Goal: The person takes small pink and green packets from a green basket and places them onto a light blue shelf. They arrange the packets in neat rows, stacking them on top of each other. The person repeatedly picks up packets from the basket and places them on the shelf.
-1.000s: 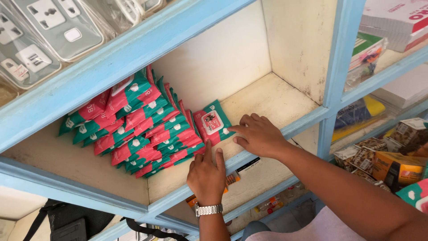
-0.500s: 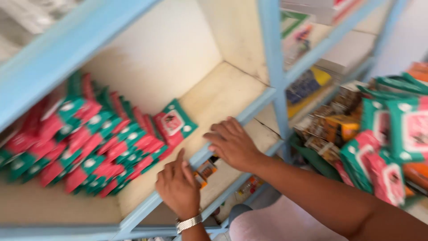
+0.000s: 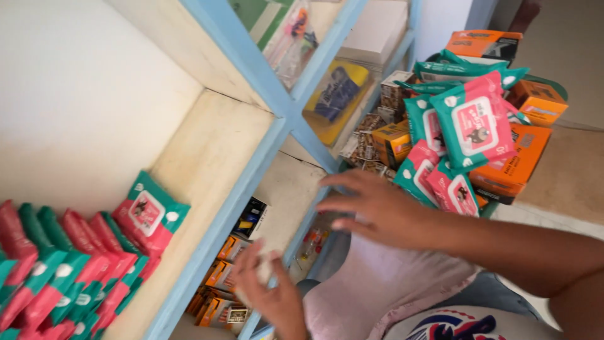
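From the head view, the right hand [image 3: 377,211] hangs empty with fingers spread, palm down, in front of the blue shelf frame [image 3: 251,170]; the heap of teal-and-pink wipe packs [image 3: 469,126] lies just up and to its right, long sides tilted, nearer this hand, while the left hand [image 3: 267,293], low by the orange boxes [image 3: 220,286], is blurred, grip unclear
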